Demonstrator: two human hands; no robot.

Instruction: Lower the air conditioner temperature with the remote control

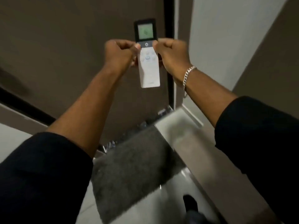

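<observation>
Left hand (120,51), right hand (171,53) pinch remote (148,62) side edges; screen digits blurred, seemingly lit.

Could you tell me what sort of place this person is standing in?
Probably indoors by a doorway in a home or a hotel room. A dark doormat lies on pale floor tiles before a brown door, and both hands hold an air conditioner remote control.

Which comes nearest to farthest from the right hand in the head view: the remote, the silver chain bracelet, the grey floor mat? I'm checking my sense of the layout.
1. White and black remote control: held in the right hand, to its left side.
2. Silver chain bracelet: on the wrist just below that hand.
3. Grey floor mat: far below, on the floor.
</observation>
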